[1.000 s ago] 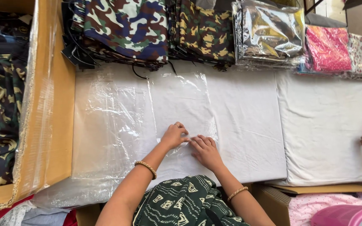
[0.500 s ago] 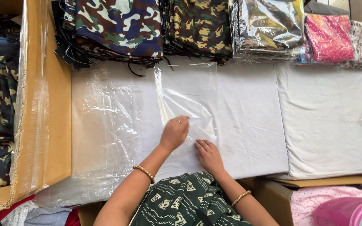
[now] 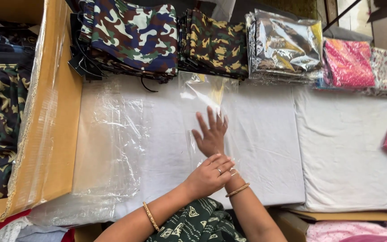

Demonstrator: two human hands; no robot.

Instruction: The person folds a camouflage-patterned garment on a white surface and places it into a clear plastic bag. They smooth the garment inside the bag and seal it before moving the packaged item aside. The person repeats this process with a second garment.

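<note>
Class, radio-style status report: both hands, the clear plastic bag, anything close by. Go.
Right hand flat, fingers spread, inside the clear plastic bag. Left hand pinching the bag's near edge at the right wrist. Bag lies on the white pad. Camouflage stacks beyond, not touching.

Both forearms were bare, no sleeves in sight. The left hand (image 3: 209,175) wore a ring on one finger, with a thin gold-coloured bangle at the left wrist. The right hand (image 3: 210,133) showed no ring that could be made out; a matching gold-coloured bangle circled its wrist. Below, a dark green garment with a pale printed pattern covered the lap.
</note>
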